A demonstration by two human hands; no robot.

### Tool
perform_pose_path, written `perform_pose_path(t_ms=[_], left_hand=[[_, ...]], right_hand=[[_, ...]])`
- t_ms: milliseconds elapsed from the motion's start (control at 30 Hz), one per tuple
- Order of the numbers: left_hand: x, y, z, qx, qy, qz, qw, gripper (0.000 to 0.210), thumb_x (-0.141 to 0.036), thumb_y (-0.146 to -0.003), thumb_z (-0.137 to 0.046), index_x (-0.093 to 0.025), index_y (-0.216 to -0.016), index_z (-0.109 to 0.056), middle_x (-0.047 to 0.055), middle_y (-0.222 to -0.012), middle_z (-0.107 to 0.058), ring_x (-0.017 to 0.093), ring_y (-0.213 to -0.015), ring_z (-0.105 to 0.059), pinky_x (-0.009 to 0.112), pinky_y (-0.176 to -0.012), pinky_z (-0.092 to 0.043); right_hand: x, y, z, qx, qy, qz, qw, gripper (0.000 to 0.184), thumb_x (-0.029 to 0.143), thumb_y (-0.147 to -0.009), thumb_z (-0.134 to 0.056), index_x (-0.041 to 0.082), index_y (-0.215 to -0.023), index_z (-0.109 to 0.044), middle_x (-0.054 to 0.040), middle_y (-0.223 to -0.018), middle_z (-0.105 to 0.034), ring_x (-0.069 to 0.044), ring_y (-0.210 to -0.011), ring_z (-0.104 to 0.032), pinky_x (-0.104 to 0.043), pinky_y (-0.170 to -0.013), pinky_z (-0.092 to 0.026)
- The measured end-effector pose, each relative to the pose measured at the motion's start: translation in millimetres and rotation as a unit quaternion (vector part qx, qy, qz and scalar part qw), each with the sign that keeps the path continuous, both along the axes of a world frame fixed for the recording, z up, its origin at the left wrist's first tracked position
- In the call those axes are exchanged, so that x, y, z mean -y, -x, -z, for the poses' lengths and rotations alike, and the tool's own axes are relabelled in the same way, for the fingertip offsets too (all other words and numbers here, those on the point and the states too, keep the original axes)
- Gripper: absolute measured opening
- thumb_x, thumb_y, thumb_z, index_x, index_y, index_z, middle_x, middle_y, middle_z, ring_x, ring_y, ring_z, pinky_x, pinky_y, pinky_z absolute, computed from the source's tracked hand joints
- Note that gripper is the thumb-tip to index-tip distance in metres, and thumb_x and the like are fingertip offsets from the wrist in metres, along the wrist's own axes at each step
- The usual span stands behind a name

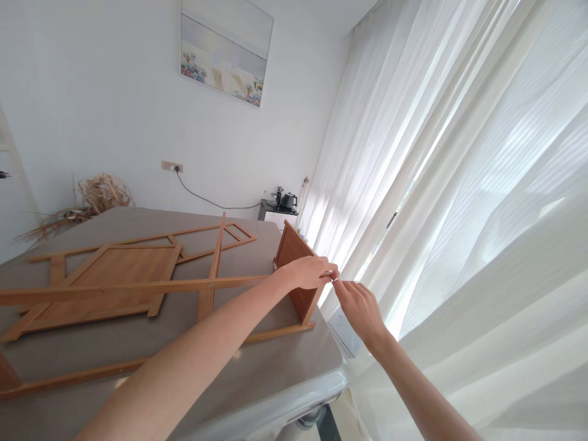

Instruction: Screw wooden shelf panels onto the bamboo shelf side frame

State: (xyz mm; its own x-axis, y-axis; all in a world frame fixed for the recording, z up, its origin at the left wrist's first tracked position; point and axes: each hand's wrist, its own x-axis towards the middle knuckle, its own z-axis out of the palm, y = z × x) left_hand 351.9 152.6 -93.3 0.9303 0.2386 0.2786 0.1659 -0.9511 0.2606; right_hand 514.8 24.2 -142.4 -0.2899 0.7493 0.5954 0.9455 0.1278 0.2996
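A wooden frame (pixel 184 285) with long rails lies on its side on the covered table (pixel 294 355). At its right end stands an upright wooden end panel (pixel 298 263). My left hand (pixel 312 272) lies over the upper corner of that panel, its fingers curled past the edge. Just right of it my right hand (pixel 361 306) is closed in a pinch, fingertips almost meeting the left ones. Between the fingertips shows a small, thin, shiny piece (pixel 333 280), too small to name. A screw head (pixel 210 285) is visible on the upper rail.
A flat wooden panel (pixel 110 269) and a ladder-like wooden frame (pixel 239 234) lie behind. Dried plants (pixel 103 191) are at the back left, a kettle (pixel 289 201) on a small cabinet beyond. White curtains (pixel 482 245) hang close on the right, beside the table's edge.
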Motion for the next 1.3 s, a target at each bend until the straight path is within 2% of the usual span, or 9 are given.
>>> perform_pose_path(t_ms=[100,200,267,333,400,600,833,1100,1300], left_hand=[[-1,-1,1.0,0.001,-0.007,0.001,1.0,0.02,-0.029,-0.095,-0.042,-0.026,-0.106,-0.059,0.004,-0.105,-0.06,0.019,-0.097,-0.06,0.031,-0.086,-0.044],[-1,-1,1.2,-0.002,-0.013,-0.003,1.0,0.02,-0.028,-0.094,-0.042,-0.026,-0.108,-0.056,0.004,-0.104,-0.061,0.02,-0.095,-0.06,0.031,-0.084,-0.044],[0,-1,0.5,-0.002,-0.008,-0.008,1.0,0.022,-0.027,-0.094,-0.041,-0.026,-0.113,-0.053,0.004,-0.107,-0.061,0.019,-0.094,-0.06,0.03,-0.082,-0.044],[1,0,-0.6,-0.001,-0.003,-0.011,1.0,0.023,-0.027,-0.095,-0.041,-0.026,-0.115,-0.051,0.005,-0.109,-0.061,0.019,-0.094,-0.06,0.029,-0.081,-0.044],[2,1,-2.0,-0.002,-0.002,-0.009,1.0,0.021,-0.029,-0.095,-0.041,-0.026,-0.113,-0.052,0.005,-0.108,-0.061,0.019,-0.093,-0.06,0.029,-0.08,-0.044],[4,2,-4.1,-0.005,-0.01,-0.006,1.0,0.021,-0.03,-0.096,-0.04,-0.025,-0.109,-0.056,0.005,-0.103,-0.06,0.019,-0.09,-0.06,0.029,-0.078,-0.044],[4,2,-3.4,0.0,-0.006,-0.001,1.0,0.018,-0.029,-0.095,-0.042,-0.024,-0.106,-0.056,0.005,-0.105,-0.06,0.02,-0.095,-0.06,0.031,-0.082,-0.044],[1,0,-1.1,0.008,-0.003,0.004,1.0,0.018,-0.03,-0.095,-0.043,-0.025,-0.106,-0.056,0.005,-0.102,-0.06,0.02,-0.093,-0.06,0.03,-0.08,-0.043],[-1,0,0.0,0.012,-0.007,0.009,1.0,0.017,-0.031,-0.095,-0.043,-0.024,-0.103,-0.056,0.005,-0.098,-0.059,0.02,-0.091,-0.061,0.031,-0.079,-0.043]], right_hand=[[-2,5,-1.2,-0.187,0.044,-0.01,0.981,0.022,0.023,-0.099,-0.039,0.02,-0.089,-0.058,-0.0034,-0.07,-0.065,-0.018,-0.065,-0.062,-0.028,-0.059,-0.041],[-5,11,0.2,-0.454,0.111,-0.044,0.883,0.03,0.046,-0.098,-0.044,0.022,-0.09,-0.059,-0.0042,-0.08,-0.072,-0.018,-0.073,-0.069,-0.028,-0.064,-0.051],[-6,14,1.6,-0.561,0.141,-0.063,0.813,0.038,0.056,-0.094,-0.047,0.021,-0.088,-0.06,-0.0061,-0.084,-0.074,-0.019,-0.076,-0.071,-0.029,-0.066,-0.055],[-6,16,2.8,-0.596,0.144,-0.064,0.787,0.041,0.06,-0.091,-0.05,0.021,-0.087,-0.061,-0.007,-0.086,-0.074,-0.02,-0.077,-0.072,-0.03,-0.068,-0.056],[-3,17,3.7,-0.578,0.126,-0.053,0.805,0.038,0.058,-0.091,-0.051,0.022,-0.087,-0.061,-0.0056,-0.085,-0.074,-0.02,-0.078,-0.071,-0.031,-0.072,-0.056],[5,14,6.1,-0.403,0.074,-0.002,0.912,0.028,0.048,-0.097,-0.044,0.026,-0.09,-0.058,-0.0008,-0.086,-0.073,-0.019,-0.082,-0.07,-0.03,-0.073,-0.051],[-1,2,8.3,-0.208,0.043,0.035,0.977,0.024,0.033,-0.102,-0.034,0.024,-0.096,-0.056,-0.0014,-0.078,-0.069,-0.018,-0.07,-0.066,-0.026,-0.058,-0.039],[-3,-3,7.7,0.013,-0.015,0.022,1.0,0.023,0.013,-0.097,-0.039,0.02,-0.081,-0.053,-0.0004,-0.064,-0.056,-0.015,-0.057,-0.048,-0.028,-0.057,-0.029],[0,-6,-1.2,0.034,0.003,0.011,0.999,0.027,0.004,-0.094,-0.038,0.018,-0.102,-0.059,-0.0031,-0.075,-0.062,-0.017,-0.069,-0.055,-0.029,-0.064,-0.035]])
